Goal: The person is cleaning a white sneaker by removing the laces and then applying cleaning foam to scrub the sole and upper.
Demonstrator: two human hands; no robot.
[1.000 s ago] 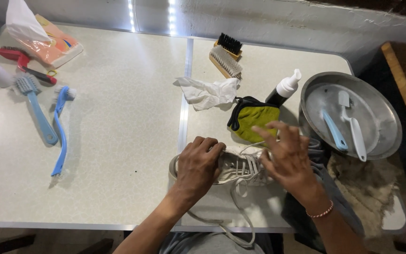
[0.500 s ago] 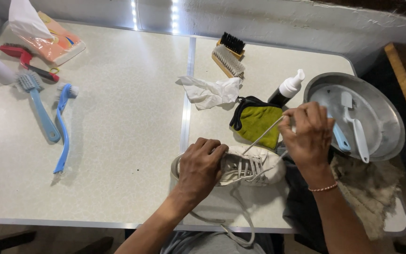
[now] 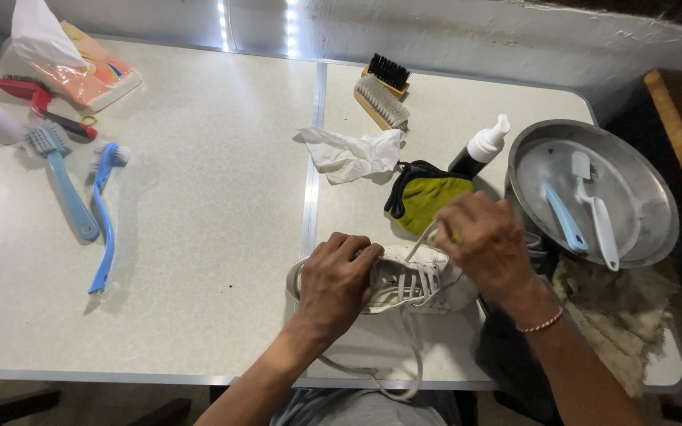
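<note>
**Lacing hazards at the near table edge**

Pale speckled tabletop (image 3: 199, 237) carries everything we see, and the work sits at its near edge. Closest to us, a loose loop of shoelace (image 3: 414, 347) hangs over that edge toward the lap. We judge this the first risk: a sleeve or knee catching the loop could drag the shoe off the table.

Our left hand (image 3: 333, 288) lies curled over the heel end of the white shoe (image 3: 428, 280), pressing it down, fingers closed on the collar. Our right hand (image 3: 483, 244) is above the toe end, fingers pinched together on the lace end where it rises from the eyelets. If the left hand relaxes during a pull, the shoe may tip or slide toward the right.

Just beyond the toe lies a yellow-green cloth (image 3: 428, 201), with a dark pump bottle (image 3: 479, 150) standing beside it. A wide sweep of the right hand could knock the bottle over; we cannot tell whether its nozzle is locked.

To the right, a metal basin (image 3: 657, 237) holds two brushes and overhangs a dirty rag (image 3: 617, 304); an elbow bump could shift it.

Farther off, a crumpled tissue (image 3: 353, 154), a wooden brush (image 3: 380, 99) and two blue brushes (image 3: 80, 197) lie well apart from the work and pose little risk.
</note>
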